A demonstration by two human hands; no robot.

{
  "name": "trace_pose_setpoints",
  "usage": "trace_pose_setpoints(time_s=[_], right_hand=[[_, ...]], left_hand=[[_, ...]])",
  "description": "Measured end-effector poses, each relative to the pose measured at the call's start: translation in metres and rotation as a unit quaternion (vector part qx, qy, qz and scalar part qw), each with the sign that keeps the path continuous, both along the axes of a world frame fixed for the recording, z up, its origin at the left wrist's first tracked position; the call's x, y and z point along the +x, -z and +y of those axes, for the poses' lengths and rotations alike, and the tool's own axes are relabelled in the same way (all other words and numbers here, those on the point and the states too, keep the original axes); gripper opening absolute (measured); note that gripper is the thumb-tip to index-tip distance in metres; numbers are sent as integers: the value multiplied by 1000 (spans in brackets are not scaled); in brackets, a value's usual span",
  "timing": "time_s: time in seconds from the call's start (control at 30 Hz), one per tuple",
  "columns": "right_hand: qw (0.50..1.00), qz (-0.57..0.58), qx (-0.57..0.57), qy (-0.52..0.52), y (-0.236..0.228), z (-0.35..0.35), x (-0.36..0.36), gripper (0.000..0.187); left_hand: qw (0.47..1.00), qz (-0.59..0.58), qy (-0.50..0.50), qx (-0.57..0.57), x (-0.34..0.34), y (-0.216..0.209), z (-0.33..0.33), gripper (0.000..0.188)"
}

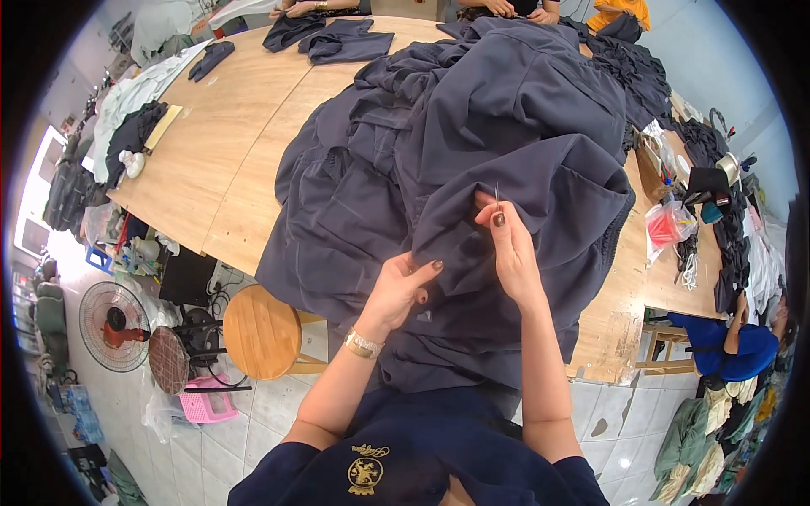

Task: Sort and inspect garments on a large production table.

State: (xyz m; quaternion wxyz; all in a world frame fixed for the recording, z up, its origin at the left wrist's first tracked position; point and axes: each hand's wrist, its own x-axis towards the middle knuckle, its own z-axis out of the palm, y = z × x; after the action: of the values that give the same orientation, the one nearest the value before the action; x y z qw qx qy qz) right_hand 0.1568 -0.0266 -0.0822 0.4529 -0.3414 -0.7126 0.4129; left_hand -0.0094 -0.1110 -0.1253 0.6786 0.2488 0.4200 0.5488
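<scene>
A large dark grey-blue garment (506, 101) lies heaped over the table and hangs off its near edge toward my lap. My left hand (401, 287) pinches a fold of this cloth between thumb and fingers, low in the middle. Up and to the right, my right hand (510, 244) is closed on a thin pointed metal tool (497, 194), its tip upward; its exact kind is too small to tell. The fingers of that hand also touch a raised fold of the garment. Folds hide part of the left fingers.
The wooden table (253, 160) reaches far ahead, with folded dark pieces (346, 42) at its far side. Other people's hands (506, 8) work there. A round stool (261, 331) and a fan (114, 326) stand at left. A plastic bag (669, 226) and cloth lie at right.
</scene>
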Motion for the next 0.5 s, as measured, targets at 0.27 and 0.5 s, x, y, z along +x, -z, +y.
trace_pose_setpoints(time_s=[0.27, 0.5], right_hand=[[979, 159, -124, 20, -18, -16, 8, 37], [987, -13, 81, 135, -34, -49, 38, 21]], left_hand=[[955, -294, 31, 28, 28, -52, 0, 14], [939, -338, -19, 60, 47, -65, 12, 12]])
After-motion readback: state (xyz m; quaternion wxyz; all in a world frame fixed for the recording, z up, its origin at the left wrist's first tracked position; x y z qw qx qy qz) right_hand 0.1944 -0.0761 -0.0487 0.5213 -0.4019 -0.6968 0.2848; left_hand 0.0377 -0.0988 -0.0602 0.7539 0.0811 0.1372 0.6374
